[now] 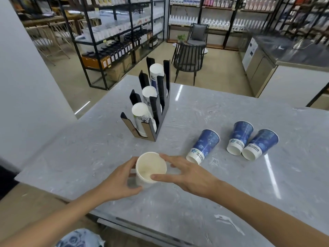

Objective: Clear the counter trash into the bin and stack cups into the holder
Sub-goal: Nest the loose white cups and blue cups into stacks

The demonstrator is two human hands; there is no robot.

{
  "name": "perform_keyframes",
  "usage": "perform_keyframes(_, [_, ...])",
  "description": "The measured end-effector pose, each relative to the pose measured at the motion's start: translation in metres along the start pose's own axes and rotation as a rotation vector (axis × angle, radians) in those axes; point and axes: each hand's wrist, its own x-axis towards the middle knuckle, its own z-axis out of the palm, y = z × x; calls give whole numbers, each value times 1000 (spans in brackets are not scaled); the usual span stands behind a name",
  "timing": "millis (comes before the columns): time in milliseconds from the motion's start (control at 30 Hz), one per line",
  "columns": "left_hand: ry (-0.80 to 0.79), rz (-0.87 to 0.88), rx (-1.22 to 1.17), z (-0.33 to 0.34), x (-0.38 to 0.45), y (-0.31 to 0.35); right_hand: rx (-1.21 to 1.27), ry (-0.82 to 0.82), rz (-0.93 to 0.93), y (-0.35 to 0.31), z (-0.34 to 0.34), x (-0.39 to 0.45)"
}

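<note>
A white paper cup (150,168) stands upright, mouth up, near the front of the grey marble counter (231,193). My left hand (119,180) wraps its left side and my right hand (188,173) grips its rim from the right. Behind it stands a black stepped cup holder (156,107) with three slots, each holding a stack of upside-down cups (141,113). Three blue-patterned cups lie on their sides to the right: one (203,146) nearest my right hand, and two (239,137) (260,144) side by side farther right.
The counter's left edge drops to the floor beside a white wall (26,86). Black shelving with bottles (121,38) and a dark chair (188,59) stand beyond the counter. A steel counter unit (267,68) is at the far right.
</note>
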Motion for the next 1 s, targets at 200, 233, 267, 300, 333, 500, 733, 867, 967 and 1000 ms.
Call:
perform_keyframes(200, [11,-16,-52,-1,-18,-23,134,62,-46,-11,23,14])
perform_keyframes(233, [23,-22,-61,-2,-20,-27,157,77,-49,-13,27,16])
perform_keyframes(267, [35,-30,-69,-2,-22,-30,167,85,-48,-15,31,19])
perform_keyframes(300, [46,-38,-78,-2,-23,-33,174,94,-47,-17,34,23])
perform_keyframes(333, [55,-44,-87,-2,-23,-35,181,103,-44,-19,37,27])
perform_keyframes(500, [75,-61,-104,-2,-27,-41,178,129,-19,-27,37,38])
perform_keyframes(733, [21,-32,-16,-5,-29,-45,136,135,32,-32,42,29])
perform_keyframes(867, [-6,-11,40,-12,-29,-47,116,145,54,-35,44,29])
perform_keyframes(967, [-21,20,88,-24,-30,-43,119,162,62,-39,44,29])
perform_keyframes(1000, [-28,34,102,-29,-30,-40,113,168,66,-40,43,29])
